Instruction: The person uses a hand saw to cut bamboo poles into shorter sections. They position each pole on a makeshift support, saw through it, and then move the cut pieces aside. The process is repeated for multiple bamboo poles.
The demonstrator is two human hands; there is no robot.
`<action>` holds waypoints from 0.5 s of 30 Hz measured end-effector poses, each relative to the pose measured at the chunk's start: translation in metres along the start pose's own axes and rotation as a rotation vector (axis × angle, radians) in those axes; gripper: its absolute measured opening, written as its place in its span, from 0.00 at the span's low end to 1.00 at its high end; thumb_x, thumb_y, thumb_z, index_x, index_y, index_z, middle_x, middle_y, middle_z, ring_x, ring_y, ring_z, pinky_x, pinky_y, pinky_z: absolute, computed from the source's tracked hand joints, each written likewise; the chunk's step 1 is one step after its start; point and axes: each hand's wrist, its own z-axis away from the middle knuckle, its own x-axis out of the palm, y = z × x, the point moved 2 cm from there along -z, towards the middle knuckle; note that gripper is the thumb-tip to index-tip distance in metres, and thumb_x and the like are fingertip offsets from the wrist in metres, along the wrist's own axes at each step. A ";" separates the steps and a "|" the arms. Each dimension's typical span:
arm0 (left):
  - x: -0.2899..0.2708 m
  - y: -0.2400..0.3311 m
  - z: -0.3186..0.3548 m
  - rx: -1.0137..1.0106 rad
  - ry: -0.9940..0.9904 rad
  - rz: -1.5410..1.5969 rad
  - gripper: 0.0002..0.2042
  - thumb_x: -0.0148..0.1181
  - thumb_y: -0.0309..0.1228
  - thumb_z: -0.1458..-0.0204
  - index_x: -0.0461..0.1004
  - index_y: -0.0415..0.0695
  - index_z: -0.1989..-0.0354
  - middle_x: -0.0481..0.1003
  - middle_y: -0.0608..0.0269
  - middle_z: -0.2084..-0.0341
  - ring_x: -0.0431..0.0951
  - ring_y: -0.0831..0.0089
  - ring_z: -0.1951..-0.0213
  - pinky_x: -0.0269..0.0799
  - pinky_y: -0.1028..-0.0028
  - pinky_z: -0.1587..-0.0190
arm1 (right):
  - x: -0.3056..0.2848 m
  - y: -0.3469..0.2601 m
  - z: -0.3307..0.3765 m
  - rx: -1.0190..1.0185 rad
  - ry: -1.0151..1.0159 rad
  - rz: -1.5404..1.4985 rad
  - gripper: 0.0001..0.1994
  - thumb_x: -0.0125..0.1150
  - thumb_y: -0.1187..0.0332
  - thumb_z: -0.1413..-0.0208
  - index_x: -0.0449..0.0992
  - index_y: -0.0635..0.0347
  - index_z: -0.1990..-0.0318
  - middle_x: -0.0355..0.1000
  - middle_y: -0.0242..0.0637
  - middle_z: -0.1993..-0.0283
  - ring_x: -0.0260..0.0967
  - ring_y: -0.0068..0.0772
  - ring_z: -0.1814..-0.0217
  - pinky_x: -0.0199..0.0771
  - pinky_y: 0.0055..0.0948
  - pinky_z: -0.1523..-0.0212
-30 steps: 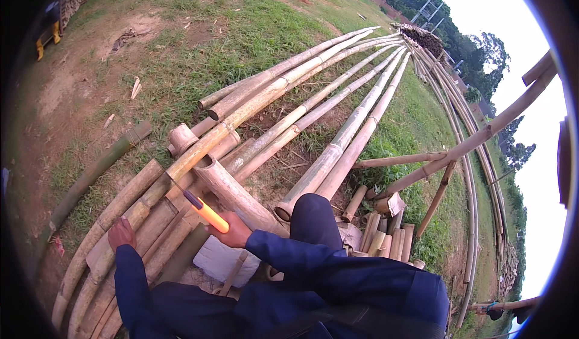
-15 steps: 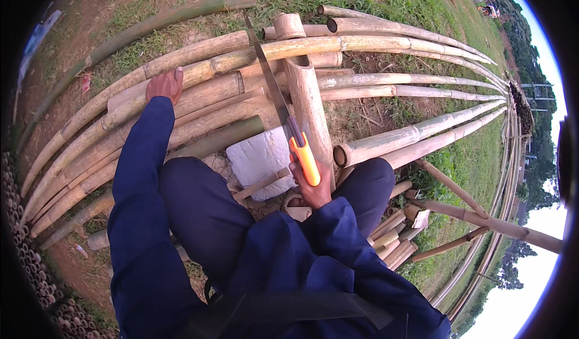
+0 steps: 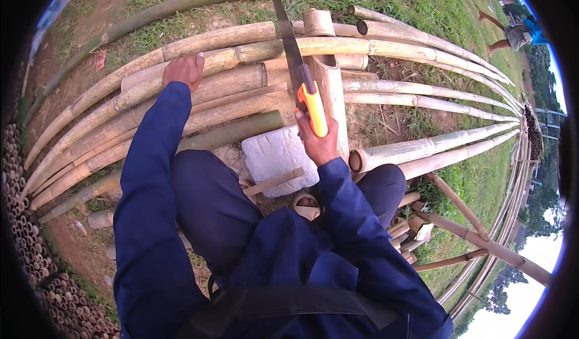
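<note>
Right hand grip clamped on saw – arm bent, left hand flat, fingers together, on bamboo pole

Soft, even daylight, sharp centre, fisheye bending and dark vignette at edges.

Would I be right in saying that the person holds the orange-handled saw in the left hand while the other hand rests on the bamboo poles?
Not quite: the head view shows the orange-handled saw in the right hand, not the left. The left hand is the one that rests on the bamboo poles. The rest of your statement holds.
</note>
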 end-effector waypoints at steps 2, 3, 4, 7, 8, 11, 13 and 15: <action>0.000 -0.005 0.000 -0.019 -0.024 -0.005 0.28 0.35 0.49 0.30 0.83 0.44 0.58 0.83 0.44 0.64 0.83 0.44 0.58 0.77 0.49 0.50 | -0.017 0.003 0.078 0.026 0.027 -0.011 0.08 0.67 0.72 0.38 0.81 0.68 0.56 0.75 0.28 0.72 0.69 0.17 0.71 0.70 0.24 0.69; 0.000 -0.004 0.001 -0.030 -0.040 -0.004 0.28 0.36 0.49 0.30 0.83 0.45 0.57 0.83 0.45 0.63 0.83 0.44 0.58 0.77 0.50 0.50 | -0.035 0.017 0.119 0.083 -0.059 0.164 0.10 0.66 0.74 0.38 0.81 0.70 0.53 0.78 0.32 0.67 0.73 0.19 0.66 0.74 0.24 0.62; 0.001 -0.002 0.000 -0.039 -0.038 0.003 0.27 0.36 0.50 0.30 0.83 0.44 0.59 0.83 0.45 0.63 0.83 0.45 0.58 0.77 0.50 0.51 | -0.041 0.014 0.147 0.041 -0.058 0.151 0.10 0.65 0.75 0.39 0.80 0.70 0.52 0.79 0.34 0.66 0.74 0.20 0.63 0.75 0.25 0.58; 0.009 -0.002 0.003 -0.035 0.082 0.008 0.27 0.37 0.49 0.30 0.83 0.44 0.58 0.83 0.45 0.63 0.83 0.45 0.58 0.77 0.50 0.51 | -0.035 0.006 0.111 -0.055 0.004 0.107 0.12 0.65 0.76 0.39 0.81 0.69 0.49 0.81 0.38 0.63 0.77 0.23 0.58 0.77 0.27 0.53; 0.011 -0.001 0.004 -0.034 0.043 0.009 0.27 0.37 0.50 0.30 0.82 0.44 0.57 0.83 0.45 0.63 0.83 0.45 0.57 0.77 0.49 0.50 | -0.024 0.002 0.069 0.052 -0.008 0.081 0.08 0.67 0.73 0.39 0.81 0.69 0.56 0.79 0.35 0.68 0.73 0.19 0.66 0.75 0.27 0.62; -0.001 0.008 -0.012 -0.003 0.000 0.011 0.27 0.37 0.50 0.30 0.82 0.44 0.56 0.83 0.45 0.62 0.83 0.45 0.56 0.76 0.49 0.49 | 0.011 -0.007 -0.027 -0.177 -0.020 0.078 0.10 0.69 0.68 0.39 0.78 0.67 0.66 0.67 0.28 0.79 0.60 0.16 0.75 0.64 0.27 0.73; 0.000 0.004 -0.010 0.003 -0.028 0.019 0.28 0.37 0.51 0.30 0.82 0.44 0.55 0.83 0.45 0.61 0.83 0.45 0.56 0.76 0.49 0.48 | 0.015 0.002 -0.017 -0.103 0.038 -0.010 0.10 0.69 0.68 0.39 0.78 0.67 0.65 0.69 0.29 0.78 0.61 0.17 0.75 0.64 0.27 0.73; -0.002 -0.002 -0.009 -0.022 -0.017 0.004 0.28 0.37 0.51 0.31 0.83 0.44 0.55 0.83 0.45 0.61 0.83 0.45 0.56 0.76 0.49 0.48 | -0.012 0.011 0.043 -0.016 -0.011 0.054 0.09 0.69 0.69 0.39 0.79 0.68 0.62 0.71 0.29 0.76 0.63 0.17 0.74 0.67 0.27 0.72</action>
